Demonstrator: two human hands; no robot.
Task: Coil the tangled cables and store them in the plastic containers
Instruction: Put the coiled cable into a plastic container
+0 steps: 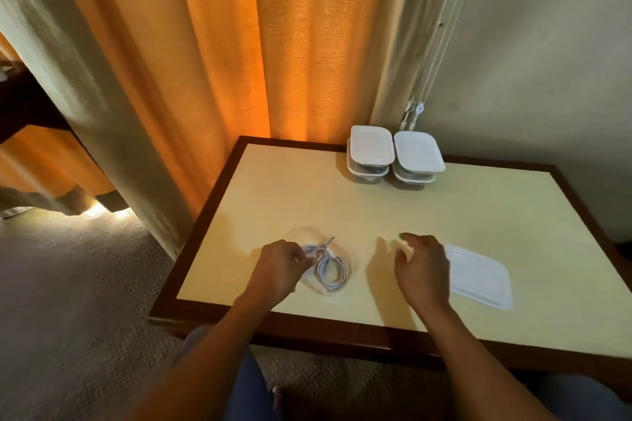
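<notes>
One white cable [328,268] is seen coiled inside a clear container [304,232] at the front of the table [444,215]. It is judged light, limp and springy, best gripped across its bundled loops. Its left loops are pinched by the fingers [302,258] of the left hand [278,267]; the right hand [422,270] is held apart, fingers loosely spread.

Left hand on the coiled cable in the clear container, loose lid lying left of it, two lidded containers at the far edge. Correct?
No: in the head view the loose lid lies right of the clear container, beyond the right hand. The rest holds: left hand grips the coiled cable, two lidded containers sit at the far edge.
</notes>
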